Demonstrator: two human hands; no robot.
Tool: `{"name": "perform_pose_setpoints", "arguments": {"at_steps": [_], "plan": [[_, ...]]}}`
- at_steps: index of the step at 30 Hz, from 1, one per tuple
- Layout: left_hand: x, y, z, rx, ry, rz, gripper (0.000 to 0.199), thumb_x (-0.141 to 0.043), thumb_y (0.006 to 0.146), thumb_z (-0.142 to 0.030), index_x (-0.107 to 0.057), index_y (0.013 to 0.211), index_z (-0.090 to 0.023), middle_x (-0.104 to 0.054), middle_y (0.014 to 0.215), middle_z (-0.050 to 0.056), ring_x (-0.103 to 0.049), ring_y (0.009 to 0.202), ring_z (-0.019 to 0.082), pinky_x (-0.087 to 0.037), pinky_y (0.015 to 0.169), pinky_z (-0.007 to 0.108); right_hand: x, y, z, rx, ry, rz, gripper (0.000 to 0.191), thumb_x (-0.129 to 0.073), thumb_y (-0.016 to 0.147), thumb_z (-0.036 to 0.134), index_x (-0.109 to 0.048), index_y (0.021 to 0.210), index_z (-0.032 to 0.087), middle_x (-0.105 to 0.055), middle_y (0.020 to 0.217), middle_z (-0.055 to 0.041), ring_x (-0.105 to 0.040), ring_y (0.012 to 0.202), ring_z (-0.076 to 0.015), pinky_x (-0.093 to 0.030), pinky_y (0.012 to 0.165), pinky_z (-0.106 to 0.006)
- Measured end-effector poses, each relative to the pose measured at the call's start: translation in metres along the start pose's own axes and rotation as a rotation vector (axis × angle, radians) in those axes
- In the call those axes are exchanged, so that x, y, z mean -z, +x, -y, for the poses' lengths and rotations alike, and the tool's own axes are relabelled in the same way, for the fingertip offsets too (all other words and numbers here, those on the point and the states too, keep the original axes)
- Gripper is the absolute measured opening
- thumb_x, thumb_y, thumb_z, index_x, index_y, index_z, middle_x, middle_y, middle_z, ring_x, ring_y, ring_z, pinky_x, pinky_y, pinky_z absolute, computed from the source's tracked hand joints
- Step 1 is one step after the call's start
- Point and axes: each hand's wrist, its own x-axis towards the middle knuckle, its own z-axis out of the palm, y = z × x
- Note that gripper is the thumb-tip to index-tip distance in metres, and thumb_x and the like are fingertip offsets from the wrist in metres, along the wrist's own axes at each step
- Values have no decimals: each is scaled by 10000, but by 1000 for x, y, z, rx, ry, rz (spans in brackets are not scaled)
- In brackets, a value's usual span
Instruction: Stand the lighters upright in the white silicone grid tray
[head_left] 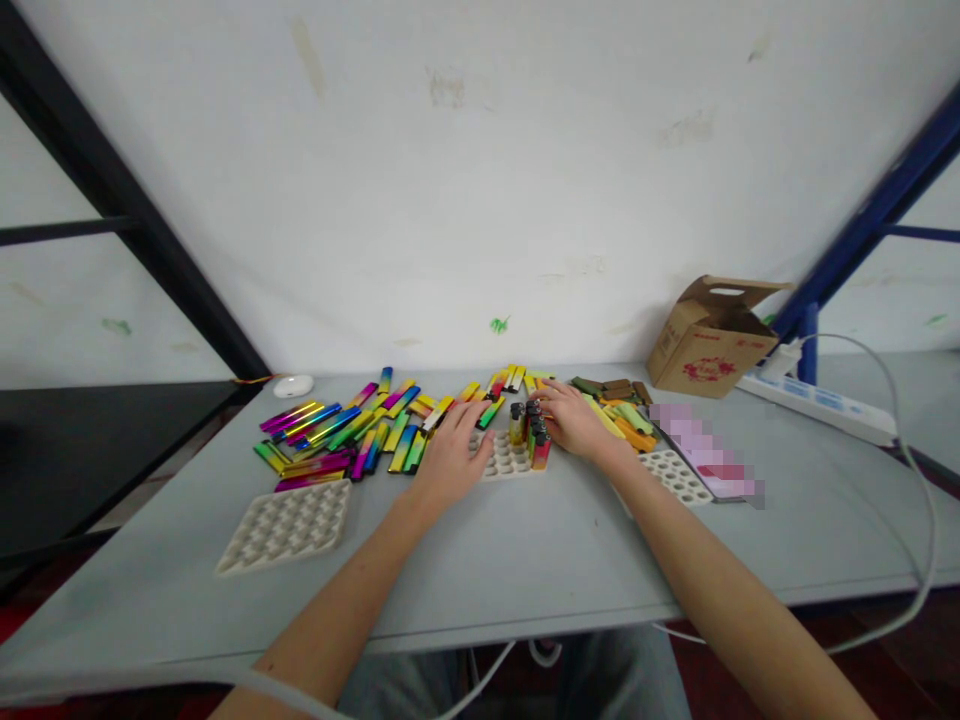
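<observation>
Left hand (448,462) lies open with its fingers spread, the fingertips at the edge of a small white tray (502,464). Right hand (574,420) is curved over a short double row of upright sticks (534,438) standing in that tray, its fingers against their tops; whether it is gripping them I cannot tell. Many of the tray's holes show no stick.

Nearest on the grey surface (525,570), a second white tray (285,526) sits at left, with no sticks visible in it. Just beyond it lies a loose pile of rainbow-coloured sticks (337,428), running up to the left hand. Right of the right hand are duller green, brown and orange sticks (619,408), then a third tray (675,476) beside a pixelated pink object (709,450). Farther right stand a power strip (817,405) and an open cardboard box (712,335), against a white wall (480,170).
</observation>
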Motion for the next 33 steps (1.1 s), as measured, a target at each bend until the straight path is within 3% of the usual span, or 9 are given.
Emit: {"name": "perform_pose_setpoints", "arguments": {"at_steps": [4, 7, 9, 11, 15, 18, 22, 27, 33], "plan": [[2, 0, 0, 3, -6, -32, 374, -499, 905, -230, -514, 1276, -183, -582, 1269, 109, -504, 1233, 241, -410, 1072, 430, 3, 3, -4, -218, 326, -194, 219, -459, 896, 284, -640, 888, 161, -671, 950, -120, -588, 960, -243, -439, 910, -409], [2, -1, 0, -2, -2, -45, 344, -497, 905, -227, -539, 1243, -177, -595, 1237, 108, -524, 1202, 238, -424, 1056, 426, 12, 7, -4, -462, 862, -319, 261, -430, 885, 372, -596, 850, 173, -616, 748, -43, -580, 724, -175, -483, 753, -336], [1, -1, 1, -12, -2, -42, 313, -495, 904, -225, -565, 1204, -172, -600, 1213, 108, -531, 1193, 239, -427, 1054, 424, 21, 9, -2, -591, 1251, -320, 219, -482, 825, 374, -570, 885, 182, -531, 639, 20, -515, 575, -125, -466, 607, -269], [-1, -2, 1, -21, -3, -38, 286, -498, 901, -228, -587, 1166, -168, -604, 1192, 110, -538, 1189, 243, -434, 1048, 423, 29, 8, 2, -644, 1486, -252, 227, -531, 772, 389, -535, 898, 200, -436, 573, 69, -403, 464, -87, -372, 470, -209], [-3, -3, 1, -21, -3, -20, 261, -500, 904, -231, -602, 1135, -167, -613, 1167, 106, -542, 1185, 241, -445, 1039, 421, 37, 4, 9, -587, 1515, -96, 297, -627, 753, 444, -441, 761, 212, -319, 512, 103, -260, 391, -56, -170, 382, -180], [-3, -3, 1, -17, 2, -13, 262, -503, 905, -232, -602, 1140, -171, -613, 1169, 100, -539, 1187, 235, -442, 1044, 419, 37, 3, 15, -509, 1489, -50, 339, -657, 756, 484, -459, 770, 210, -304, 503, 105, -270, 392, -60, -187, 386, -186], [-4, -3, 2, -15, 2, -17, 258, -505, 904, -232, -607, 1134, -178, -612, 1163, 98, -546, 1178, 237, -451, 1035, 421, 41, 3, 20, -484, 1559, -59, 331, -608, 788, 478, -549, 956, 199, -461, 636, 46, -398, 482, -89, -265, 398, -196], [-3, -3, 3, -11, -3, -11, 253, -503, 904, -232, -607, 1127, -173, -613, 1166, 100, -546, 1175, 240, -445, 1040, 429, 51, -1, 16, -455, 1735, 36, 247, -550, 805, 371, -551, 978, 195, -369, 610, 62, -207, 423, -59, -104, 369, -168], [-2, -2, 1, -9, -12, -11, 253, -496, 907, -229, -598, 1132, -173, -608, 1174, 101, -550, 1165, 237, -444, 1038, 424, 58, -5, 17, -380, 1955, 82, 217, -503, 816, 411, -494, 858, 197, -361, 601, 58, -202, 429, -64, -131, 361, -155]]}}
